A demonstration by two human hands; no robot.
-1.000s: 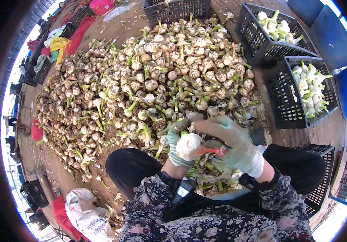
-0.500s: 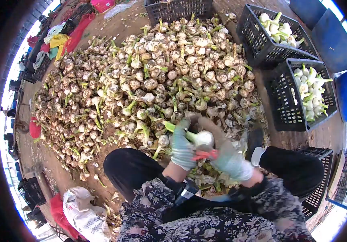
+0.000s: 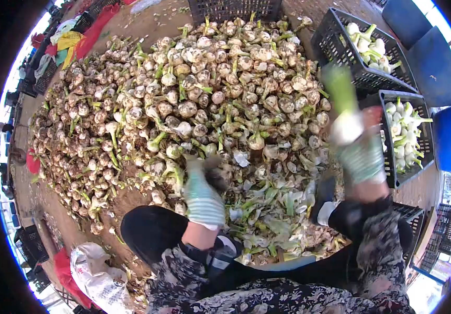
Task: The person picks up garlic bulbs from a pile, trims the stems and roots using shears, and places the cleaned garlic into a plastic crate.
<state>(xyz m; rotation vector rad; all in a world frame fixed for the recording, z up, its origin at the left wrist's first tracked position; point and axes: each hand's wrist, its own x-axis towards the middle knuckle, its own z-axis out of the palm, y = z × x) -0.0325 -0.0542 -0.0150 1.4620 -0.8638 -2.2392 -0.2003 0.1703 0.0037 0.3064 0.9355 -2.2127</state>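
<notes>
Left to right. A white sack (image 3: 99, 272) lies to the left of and behind the left hand. The heap of untrimmed garlic (image 3: 147, 104) spreads left of and beyond that hand. The gloved left hand (image 3: 203, 196) is at the heap's near edge; its fingers are blurred, and whether they are open or closed on anything cannot be told. Peelings (image 3: 277, 204) lie between the hands. The gloved right hand (image 3: 364, 157), raised, grips a pale garlic bulb (image 3: 347, 128) with its thick green stem (image 3: 341, 91) pointing away; a red item (image 3: 373, 115) beside the bulb is too blurred to identify. Two black crates, one farther (image 3: 332, 44) and one nearer (image 3: 427, 136), stand beyond and to the right of this hand.

Handling, as judged: the bulb is light and firm, its smooth skin slightly slippery, its outer layers easily bruised or torn. The stem is stiffer lengthwise than sideways and may bend. The soundest hold is around the bulb's widest part, or low on the stem, with moderate pressure.
</notes>
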